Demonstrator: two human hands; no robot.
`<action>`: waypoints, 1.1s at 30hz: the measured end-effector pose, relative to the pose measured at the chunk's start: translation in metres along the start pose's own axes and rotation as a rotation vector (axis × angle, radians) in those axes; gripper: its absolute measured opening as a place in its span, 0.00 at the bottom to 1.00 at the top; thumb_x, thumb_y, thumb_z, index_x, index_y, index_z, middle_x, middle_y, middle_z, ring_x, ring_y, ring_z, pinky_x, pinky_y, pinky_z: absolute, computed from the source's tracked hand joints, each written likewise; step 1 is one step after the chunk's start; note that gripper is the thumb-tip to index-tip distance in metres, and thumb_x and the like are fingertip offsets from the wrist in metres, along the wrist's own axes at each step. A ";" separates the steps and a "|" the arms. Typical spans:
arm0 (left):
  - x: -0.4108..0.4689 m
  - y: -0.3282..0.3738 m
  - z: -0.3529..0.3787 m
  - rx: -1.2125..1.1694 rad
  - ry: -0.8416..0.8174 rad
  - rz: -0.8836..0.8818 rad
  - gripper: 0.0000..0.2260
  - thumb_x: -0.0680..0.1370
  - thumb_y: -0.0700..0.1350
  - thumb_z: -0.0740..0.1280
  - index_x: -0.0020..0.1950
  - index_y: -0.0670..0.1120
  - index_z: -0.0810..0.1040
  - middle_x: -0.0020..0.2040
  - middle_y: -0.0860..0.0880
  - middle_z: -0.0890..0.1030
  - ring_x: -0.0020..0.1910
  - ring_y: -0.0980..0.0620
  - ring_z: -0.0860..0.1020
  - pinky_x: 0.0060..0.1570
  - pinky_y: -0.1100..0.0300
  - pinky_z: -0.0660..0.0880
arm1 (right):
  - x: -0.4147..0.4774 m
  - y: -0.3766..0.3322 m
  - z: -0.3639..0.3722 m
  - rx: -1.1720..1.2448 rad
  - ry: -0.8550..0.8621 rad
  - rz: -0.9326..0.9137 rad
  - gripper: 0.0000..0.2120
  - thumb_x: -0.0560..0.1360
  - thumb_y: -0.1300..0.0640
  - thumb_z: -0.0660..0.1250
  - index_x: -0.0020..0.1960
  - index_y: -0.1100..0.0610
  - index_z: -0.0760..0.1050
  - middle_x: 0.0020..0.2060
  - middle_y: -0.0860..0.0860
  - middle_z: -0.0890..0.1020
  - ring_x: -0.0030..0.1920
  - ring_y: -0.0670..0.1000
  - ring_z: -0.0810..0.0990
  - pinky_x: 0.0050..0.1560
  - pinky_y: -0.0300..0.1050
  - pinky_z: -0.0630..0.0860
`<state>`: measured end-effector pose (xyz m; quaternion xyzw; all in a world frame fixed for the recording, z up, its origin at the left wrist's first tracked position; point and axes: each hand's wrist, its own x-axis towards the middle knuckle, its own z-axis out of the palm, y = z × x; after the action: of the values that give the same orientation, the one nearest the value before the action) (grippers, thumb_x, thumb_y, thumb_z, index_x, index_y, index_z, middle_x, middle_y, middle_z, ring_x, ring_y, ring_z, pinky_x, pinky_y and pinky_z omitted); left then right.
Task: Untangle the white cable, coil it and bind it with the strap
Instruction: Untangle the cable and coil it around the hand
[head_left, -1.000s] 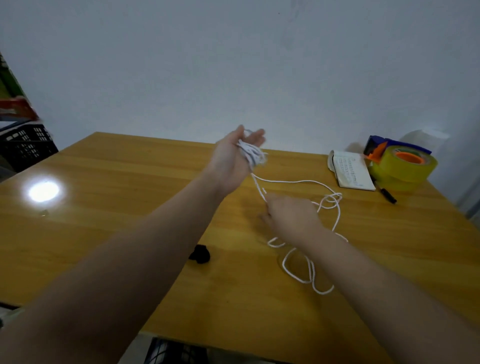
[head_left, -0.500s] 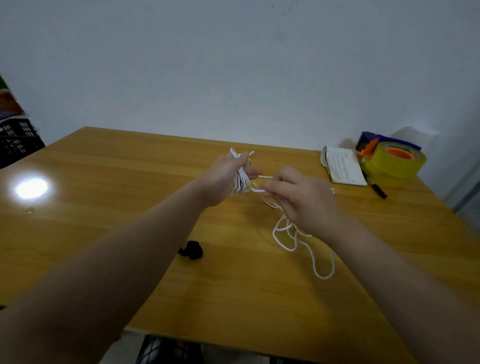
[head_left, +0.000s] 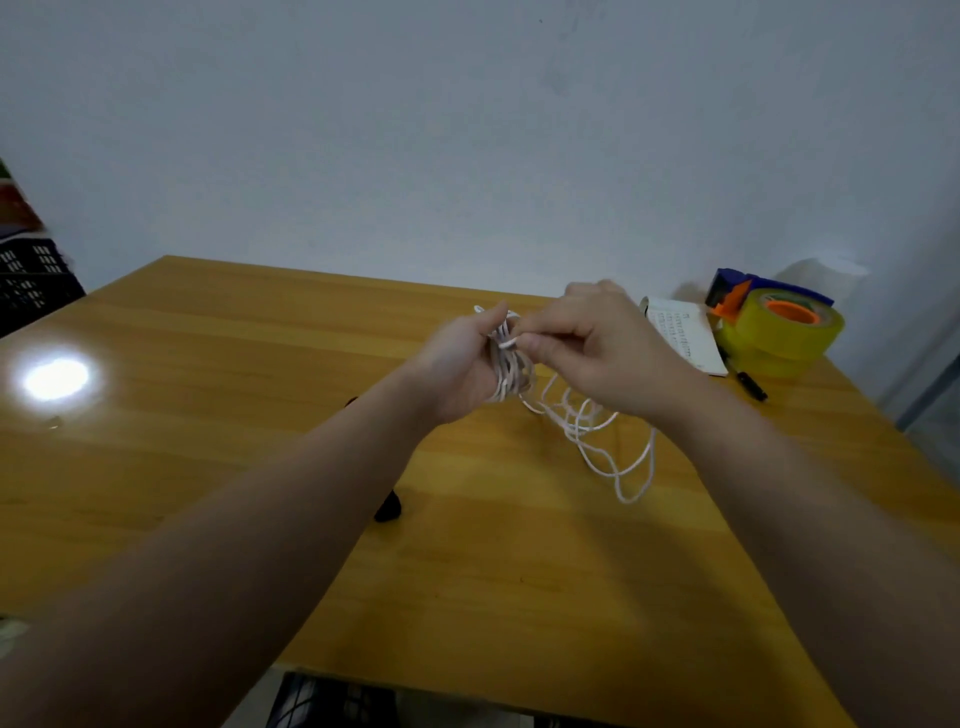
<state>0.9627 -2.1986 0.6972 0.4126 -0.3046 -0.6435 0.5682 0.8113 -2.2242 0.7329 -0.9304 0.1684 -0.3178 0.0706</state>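
Observation:
My left hand (head_left: 462, 358) holds a bundle of white cable (head_left: 508, 373) coiled around its fingers, raised above the wooden table (head_left: 260, 364). My right hand (head_left: 597, 348) pinches a strand of the same cable right beside the bundle, fingertips almost touching the left hand. The loose rest of the cable hangs down in tangled loops onto the table below my right wrist. A small black strap (head_left: 388, 508) lies on the table, partly hidden behind my left forearm.
At the far right of the table stand a yellow tape roll in a blue and orange dispenser (head_left: 779, 327), a small white notebook (head_left: 680, 332) and a black pen (head_left: 750, 385). A black crate (head_left: 31, 280) sits beyond the table's left edge. A bright light glare marks the table's left side.
My right hand has risen from the table to the left hand with a strand of cable. The loose loops on the table have grown shorter and drawn closer.

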 end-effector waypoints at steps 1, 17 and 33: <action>0.000 -0.002 -0.002 0.078 0.018 0.018 0.18 0.83 0.50 0.50 0.63 0.38 0.69 0.53 0.41 0.74 0.50 0.46 0.74 0.56 0.51 0.71 | 0.002 0.001 -0.006 -0.014 0.012 0.009 0.09 0.73 0.52 0.64 0.47 0.50 0.83 0.26 0.34 0.70 0.35 0.44 0.68 0.46 0.39 0.62; -0.039 0.010 0.014 0.360 -0.068 0.189 0.17 0.79 0.51 0.61 0.31 0.50 0.67 0.20 0.54 0.56 0.17 0.58 0.54 0.23 0.69 0.50 | -0.008 0.040 -0.019 0.088 -0.047 0.276 0.22 0.70 0.39 0.66 0.39 0.60 0.76 0.31 0.58 0.76 0.34 0.47 0.72 0.36 0.47 0.69; -0.065 -0.003 0.031 -0.112 -0.350 -0.001 0.20 0.73 0.58 0.59 0.26 0.48 0.62 0.17 0.55 0.61 0.13 0.61 0.59 0.14 0.71 0.52 | -0.067 0.081 0.052 0.169 0.149 0.884 0.18 0.80 0.56 0.55 0.33 0.54 0.69 0.30 0.51 0.73 0.36 0.54 0.72 0.35 0.45 0.63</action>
<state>0.9346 -2.1370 0.7213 0.2625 -0.3623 -0.7217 0.5282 0.7713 -2.2746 0.6346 -0.7348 0.5273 -0.3361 0.2629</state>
